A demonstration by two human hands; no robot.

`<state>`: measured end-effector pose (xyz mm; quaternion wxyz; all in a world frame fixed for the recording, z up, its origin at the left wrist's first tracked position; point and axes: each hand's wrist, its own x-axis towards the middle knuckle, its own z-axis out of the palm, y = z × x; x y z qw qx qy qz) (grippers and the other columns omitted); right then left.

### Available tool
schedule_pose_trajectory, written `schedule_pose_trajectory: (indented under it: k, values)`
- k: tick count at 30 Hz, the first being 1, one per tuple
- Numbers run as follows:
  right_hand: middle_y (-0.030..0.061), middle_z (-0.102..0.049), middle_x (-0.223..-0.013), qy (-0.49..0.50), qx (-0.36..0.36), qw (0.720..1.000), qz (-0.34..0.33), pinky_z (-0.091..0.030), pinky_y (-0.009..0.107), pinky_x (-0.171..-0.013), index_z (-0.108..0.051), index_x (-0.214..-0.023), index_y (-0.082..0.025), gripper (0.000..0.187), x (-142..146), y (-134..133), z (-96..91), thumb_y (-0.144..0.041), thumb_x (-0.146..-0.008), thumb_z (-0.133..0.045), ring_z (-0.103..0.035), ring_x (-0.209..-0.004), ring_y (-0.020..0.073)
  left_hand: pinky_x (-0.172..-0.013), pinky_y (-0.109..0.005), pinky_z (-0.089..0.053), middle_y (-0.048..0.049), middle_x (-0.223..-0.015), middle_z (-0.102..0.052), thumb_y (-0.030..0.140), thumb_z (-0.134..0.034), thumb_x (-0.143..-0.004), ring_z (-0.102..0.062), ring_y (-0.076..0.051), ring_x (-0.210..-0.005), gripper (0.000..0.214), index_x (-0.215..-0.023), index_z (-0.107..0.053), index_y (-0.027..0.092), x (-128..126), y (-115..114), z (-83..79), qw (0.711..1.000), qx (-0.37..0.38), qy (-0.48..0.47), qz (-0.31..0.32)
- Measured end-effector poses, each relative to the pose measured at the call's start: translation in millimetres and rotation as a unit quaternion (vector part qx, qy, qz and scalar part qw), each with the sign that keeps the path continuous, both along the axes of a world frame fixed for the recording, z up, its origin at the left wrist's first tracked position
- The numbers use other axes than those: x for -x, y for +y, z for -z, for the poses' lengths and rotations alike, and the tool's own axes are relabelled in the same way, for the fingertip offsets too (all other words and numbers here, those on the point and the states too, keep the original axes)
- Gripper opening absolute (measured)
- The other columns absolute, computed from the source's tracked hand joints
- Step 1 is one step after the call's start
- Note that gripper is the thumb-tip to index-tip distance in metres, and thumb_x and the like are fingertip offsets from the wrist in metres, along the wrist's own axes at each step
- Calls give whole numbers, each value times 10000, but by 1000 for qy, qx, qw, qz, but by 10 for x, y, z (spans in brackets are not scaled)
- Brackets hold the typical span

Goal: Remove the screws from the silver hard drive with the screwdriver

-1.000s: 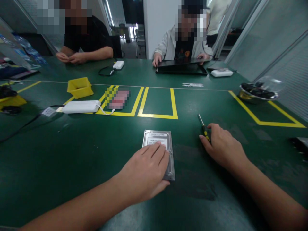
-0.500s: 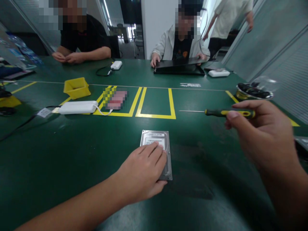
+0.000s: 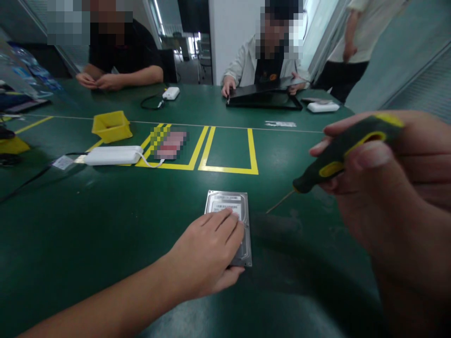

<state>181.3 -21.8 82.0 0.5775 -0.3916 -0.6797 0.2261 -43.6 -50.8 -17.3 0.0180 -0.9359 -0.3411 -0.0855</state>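
Note:
A silver hard drive (image 3: 247, 244) with a white label lies flat on the green table, its label side up. My left hand (image 3: 211, 249) grips it from the left: the fingers lie over the top and the thumb sits at the near edge, hiding much of the label. On the right, raised above the table and close to the camera, my right hand (image 3: 384, 188) is closed round a screwdriver (image 3: 338, 162) with a dark green and yellow handle. Its thin shaft points down and left, and the tip is to the right of the drive, apart from it.
Yellow tape (image 3: 228, 170) marks boxes on the table (image 3: 116, 225) beyond the drive. Farther left are a yellow bin (image 3: 112, 127) and a white power strip (image 3: 113, 156) with cables. Across the table one person sits with hands together; another holds a dark panel (image 3: 264, 94).
My right hand has come nearer the camera with the screwdriver, whose shaft has swung from level to slanting down toward the drive. My left hand stays on the drive.

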Motion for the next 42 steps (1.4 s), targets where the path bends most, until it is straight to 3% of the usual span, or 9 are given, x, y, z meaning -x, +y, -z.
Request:
schedule_pose_trajectory:
  k: [5,14,19,29,42]
  values:
    - [23,-676,-937,-101,-25,994,13,-494,210,-563,-681,-1059,-180,165,30,-16,35,-273,-929,-640,-634,-737,102,-1022,-495,-482,-171,-1355,-587,501,-641,-822,-515,-350,-1277,652,-1324,-555,93,6,8,7,1000,1,0,0]
    - [70,-680,-987,-87,-14,996,-2,-506,261,-524,-629,-1173,-140,281,11,24,81,-233,-910,-654,-677,-784,164,-1024,-490,-477,-172,-1336,-593,504,-664,-814,-518,-344,-1272,648,-1305,-558,93,9,19,2,1000,0,-2,4]
    - [87,-674,-994,-95,3,995,-10,-476,278,-491,-620,-1171,-131,265,-15,25,113,-258,-938,-615,-667,-763,170,-1026,-503,-472,-168,-1341,-589,613,-631,-840,-508,-351,-1284,703,-1320,-540,107,38,50,-8,1000,12,0,13]
    - [49,-668,-986,-132,32,990,-40,-527,273,-612,-598,-1157,-200,225,-5,61,325,-306,-959,-597,-657,-788,156,-980,-533,-496,-158,-1301,-614,745,-524,-846,-534,-370,-1261,765,-1326,-535,150,74,88,2,999,15,-19,31]
    - [42,-653,-1001,-130,35,990,-40,-539,279,-669,-575,-1170,-209,224,0,114,465,-288,-961,-590,-636,-795,147,-975,-542,-496,-149,-1296,-610,694,-549,-867,-526,-373,-1262,697,-1326,-533,171,63,98,-5,999,19,-11,31]
